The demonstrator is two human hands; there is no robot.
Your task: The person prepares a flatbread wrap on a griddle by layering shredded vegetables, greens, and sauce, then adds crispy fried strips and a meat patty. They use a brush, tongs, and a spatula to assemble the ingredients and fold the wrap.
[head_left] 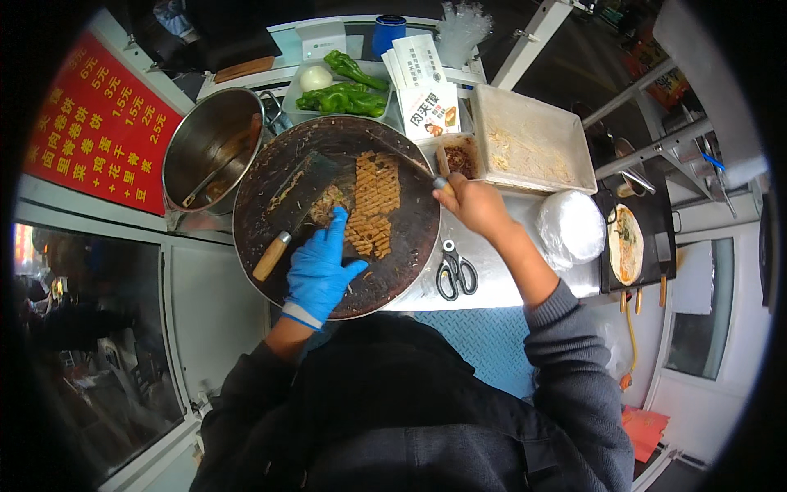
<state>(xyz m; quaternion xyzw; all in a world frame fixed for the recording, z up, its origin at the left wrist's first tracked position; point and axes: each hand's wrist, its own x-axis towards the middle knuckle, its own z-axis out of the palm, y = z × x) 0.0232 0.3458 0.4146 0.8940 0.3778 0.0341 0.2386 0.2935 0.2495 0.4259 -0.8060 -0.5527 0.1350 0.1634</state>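
A round, dark chopping board (410,262) lies in front of me. Scored brown slabs (375,205), which look like dried tofu, rest on its middle. Beside them, on the left, is a small heap of chopped food (329,202). My left hand (318,271), in a blue glove, touches the near edge of that heap, its fingers stretched out and thumb apart. In my right hand (479,205), bare and closed, is the wooden handle of a knife (443,186); its blade slants over the slabs' far right side. A cleaver (270,256) lies on the board's left, handle toward me.
Left of the board stands a steel pot (176,156). Beyond it are a tray of green peppers (340,100) and paper bags (426,107). To the right are a metal tray (533,135), scissors (455,272), a plastic-wrapped white stack (571,225) and a griddle holding a flatbread (626,246).
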